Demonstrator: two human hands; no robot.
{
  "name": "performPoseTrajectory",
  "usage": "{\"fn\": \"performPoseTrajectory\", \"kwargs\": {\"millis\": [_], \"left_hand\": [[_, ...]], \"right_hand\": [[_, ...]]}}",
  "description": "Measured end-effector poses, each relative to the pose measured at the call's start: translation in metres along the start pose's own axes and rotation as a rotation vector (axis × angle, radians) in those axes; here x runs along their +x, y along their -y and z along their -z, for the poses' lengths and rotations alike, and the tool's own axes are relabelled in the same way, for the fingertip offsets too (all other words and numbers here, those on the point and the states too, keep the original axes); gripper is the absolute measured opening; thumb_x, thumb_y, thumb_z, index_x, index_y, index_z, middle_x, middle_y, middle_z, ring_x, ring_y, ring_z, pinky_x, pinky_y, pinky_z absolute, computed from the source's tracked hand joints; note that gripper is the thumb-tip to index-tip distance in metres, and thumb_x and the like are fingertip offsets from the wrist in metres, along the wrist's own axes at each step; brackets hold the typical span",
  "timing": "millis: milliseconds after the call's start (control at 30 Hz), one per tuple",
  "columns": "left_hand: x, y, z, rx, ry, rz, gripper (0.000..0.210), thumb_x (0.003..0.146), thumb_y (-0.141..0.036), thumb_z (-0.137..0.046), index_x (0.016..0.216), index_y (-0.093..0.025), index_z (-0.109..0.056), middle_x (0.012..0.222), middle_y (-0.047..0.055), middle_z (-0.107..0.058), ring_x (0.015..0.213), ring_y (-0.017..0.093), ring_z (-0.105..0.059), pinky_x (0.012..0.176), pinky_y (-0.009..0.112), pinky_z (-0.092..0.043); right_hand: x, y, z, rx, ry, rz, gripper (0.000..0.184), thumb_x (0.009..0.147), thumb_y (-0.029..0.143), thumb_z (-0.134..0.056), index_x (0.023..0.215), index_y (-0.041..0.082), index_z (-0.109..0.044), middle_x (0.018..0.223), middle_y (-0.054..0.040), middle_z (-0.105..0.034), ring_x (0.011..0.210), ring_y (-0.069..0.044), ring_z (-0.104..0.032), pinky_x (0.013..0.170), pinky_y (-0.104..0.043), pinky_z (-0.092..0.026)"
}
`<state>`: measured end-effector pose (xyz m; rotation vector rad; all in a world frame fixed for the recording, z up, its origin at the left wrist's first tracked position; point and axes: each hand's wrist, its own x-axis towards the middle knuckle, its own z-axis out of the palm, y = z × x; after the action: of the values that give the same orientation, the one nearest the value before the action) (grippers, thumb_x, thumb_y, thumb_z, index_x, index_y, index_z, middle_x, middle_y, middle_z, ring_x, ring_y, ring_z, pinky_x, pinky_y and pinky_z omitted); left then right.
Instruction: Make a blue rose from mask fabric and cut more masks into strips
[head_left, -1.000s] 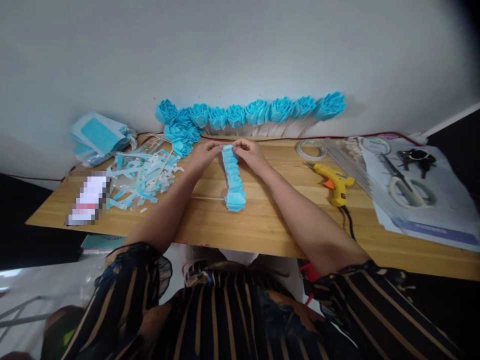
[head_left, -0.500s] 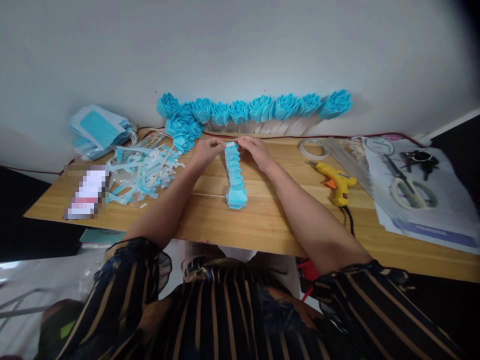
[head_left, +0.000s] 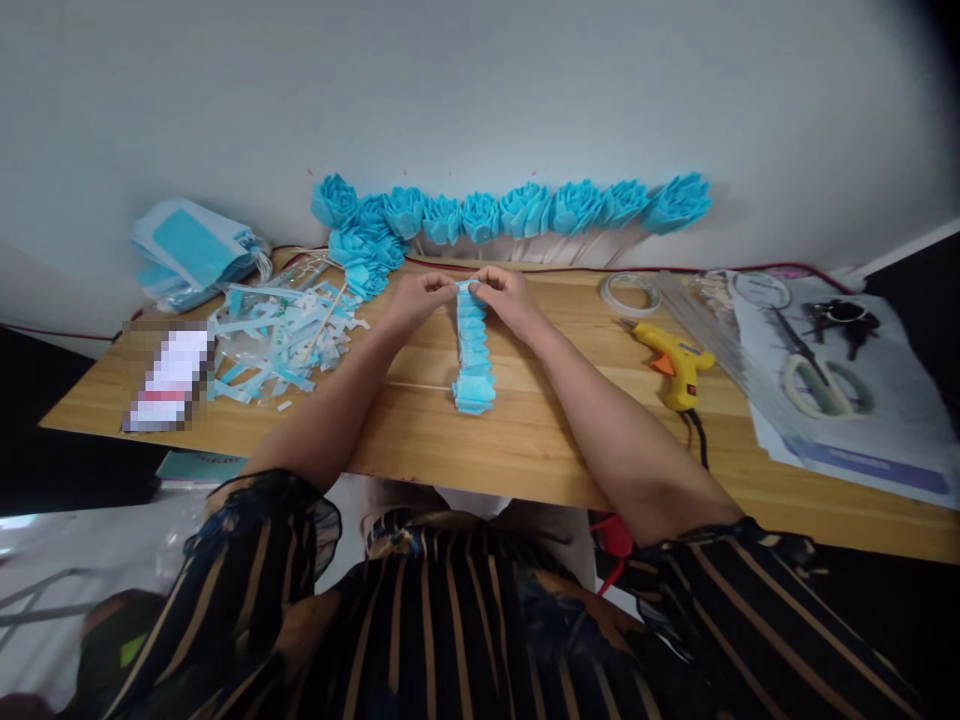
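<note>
A column of overlapping light-blue fabric petals [head_left: 473,345] lies on the wooden table, running from my hands toward me. At its far end my left hand [head_left: 421,299] pinches the left corner of a petal piece. My right hand [head_left: 506,298] pinches the same end from the right, with thumb and fingertips together. The near end of the column spreads into a wider cluster of petals. Behind my hands a row of blue fabric flowers [head_left: 480,216] leans against the wall on thin pale stems. More flowers [head_left: 366,258] are bunched at the row's left end.
Fabric scraps [head_left: 307,325] and a bag of blue-and-white face masks [head_left: 196,250] are at left, near a blurred phone-like object [head_left: 169,380]. At right are a tape roll [head_left: 630,294], a yellow glue gun [head_left: 681,372] with its cord, clear sticks, scissors [head_left: 821,380] and keys [head_left: 844,315] on paper.
My right hand has closed in over the far end of the petal column, its fingers more curled. The left hand stays nearly in place. The camera view has shifted slightly.
</note>
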<state>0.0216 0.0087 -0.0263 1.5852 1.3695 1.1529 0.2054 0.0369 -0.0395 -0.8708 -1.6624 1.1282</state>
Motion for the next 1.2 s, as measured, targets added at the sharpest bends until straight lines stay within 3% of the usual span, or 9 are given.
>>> {"fn": "performPoseTrajectory", "kwargs": {"millis": [200,367,600,933,1200], "left_hand": [[0.001,0.004,0.0,0.024,-0.043,0.023,0.021,0.072,-0.036,-0.067,0.075,-0.015,-0.071,0.072,0.001,-0.068,0.07,0.014,-0.056,0.071,0.026,-0.045],[0.002,0.004,0.0,0.028,-0.088,0.028,0.019,0.072,-0.034,-0.067,0.076,-0.016,-0.071,0.075,0.001,-0.069,0.073,0.015,-0.057,0.072,0.026,-0.046],[-0.001,-0.005,0.0,0.01,-0.052,0.027,0.013,0.074,-0.027,-0.065,0.072,-0.015,-0.069,0.069,0.001,-0.066,0.072,0.014,-0.057,0.072,0.026,-0.046],[-0.003,-0.011,-0.001,0.04,-0.008,0.015,0.011,0.074,-0.026,-0.067,0.074,-0.015,-0.071,0.072,0.001,-0.067,0.072,0.014,-0.057,0.072,0.026,-0.046],[-0.003,-0.009,-0.001,0.037,0.006,-0.015,0.013,0.074,-0.029,-0.067,0.076,-0.016,-0.072,0.071,0.001,-0.066,0.071,0.013,-0.055,0.069,0.026,-0.045]], "right_hand": [[0.001,0.002,0.002,-0.053,-0.034,-0.017,0.014,0.078,0.03,-0.058,0.08,0.019,-0.066,0.069,0.002,-0.06,0.066,-0.014,-0.051,0.064,-0.029,-0.041],[0.001,0.018,0.005,-0.308,-0.191,0.203,0.011,0.084,0.028,-0.057,0.081,0.021,-0.064,0.079,-0.0007,-0.066,0.077,-0.017,-0.057,0.079,-0.033,-0.044],[-0.003,0.019,0.0,-0.647,-0.089,0.278,0.013,0.084,0.022,-0.058,0.072,0.022,-0.063,0.076,-0.0038,-0.067,0.081,-0.022,-0.056,0.086,-0.038,-0.037],[-0.003,0.016,0.002,-0.681,-0.017,0.3,0.012,0.085,0.027,-0.063,0.074,0.021,-0.065,0.078,-0.0039,-0.069,0.083,-0.022,-0.06,0.084,-0.037,-0.034],[-0.003,0.015,0.003,-0.636,-0.014,0.291,0.011,0.083,0.021,-0.061,0.073,0.021,-0.065,0.078,-0.0029,-0.07,0.08,-0.021,-0.059,0.084,-0.037,-0.036]]}}
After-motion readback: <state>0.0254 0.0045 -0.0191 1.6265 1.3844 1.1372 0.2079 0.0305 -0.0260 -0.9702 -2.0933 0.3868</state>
